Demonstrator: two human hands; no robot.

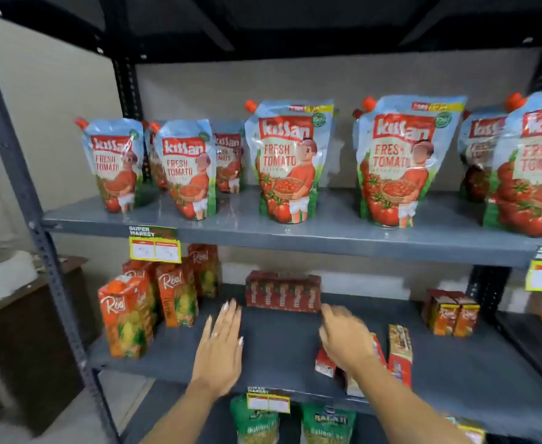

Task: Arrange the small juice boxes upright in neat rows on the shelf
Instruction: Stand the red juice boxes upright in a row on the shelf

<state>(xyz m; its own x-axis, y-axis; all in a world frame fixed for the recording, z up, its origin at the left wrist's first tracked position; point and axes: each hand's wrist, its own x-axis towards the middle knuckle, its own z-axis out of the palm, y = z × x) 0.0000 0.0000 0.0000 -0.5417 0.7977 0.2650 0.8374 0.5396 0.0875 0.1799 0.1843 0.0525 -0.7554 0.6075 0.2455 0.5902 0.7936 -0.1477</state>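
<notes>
A row of several small red juice boxes stands upright at the back of the grey middle shelf. My left hand hovers flat over the shelf, fingers apart, holding nothing, just left of that row. My right hand is blurred above the shelf, fingers spread, close over a few loose red juice boxes lying near the front edge; it partly hides them. Two small orange juice boxes stand upright at the right.
Large orange Real juice cartons stand at the shelf's left end. Ketchup pouches line the shelf above. Green snack bags sit on the shelf below. A dark upright post frames the left side, with yellow price tags on the edges.
</notes>
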